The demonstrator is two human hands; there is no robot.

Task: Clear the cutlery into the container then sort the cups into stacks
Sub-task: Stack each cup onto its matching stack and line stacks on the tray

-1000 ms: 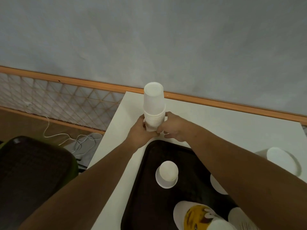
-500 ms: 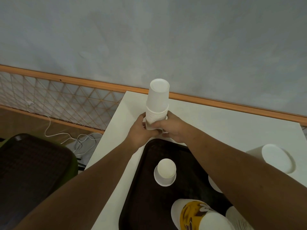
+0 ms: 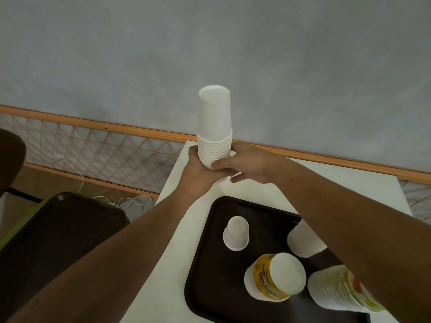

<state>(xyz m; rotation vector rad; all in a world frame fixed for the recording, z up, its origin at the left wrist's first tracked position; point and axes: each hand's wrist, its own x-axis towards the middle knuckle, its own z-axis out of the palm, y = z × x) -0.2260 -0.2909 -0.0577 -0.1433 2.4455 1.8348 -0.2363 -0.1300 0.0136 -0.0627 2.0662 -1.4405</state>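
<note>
Both hands are on the white cup stack (image 3: pixel 214 136), upside-down, at the far left corner of the tabletop (image 3: pixel 326 180), just beyond the far edge of the dark tray (image 3: pixel 210 264). My left hand (image 3: pixel 198 170) wraps the lower rims; my right hand (image 3: pixel 247 165) pinches the other side, fingers half-closed around the base. I'd judge the step is seating the stack, so I want its bottom rim flat on the tabletop before letting go, releasing one hand at a time since it's tall and light. On the tray sit a small white cup (image 3: pixel 236 233), a yellow-printed cup (image 3: pixel 275 277), a printed stack (image 3: pixel 338 290) and another white cup (image 3: pixel 303 238) half hidden by my arm. No cutlery visible.
</note>
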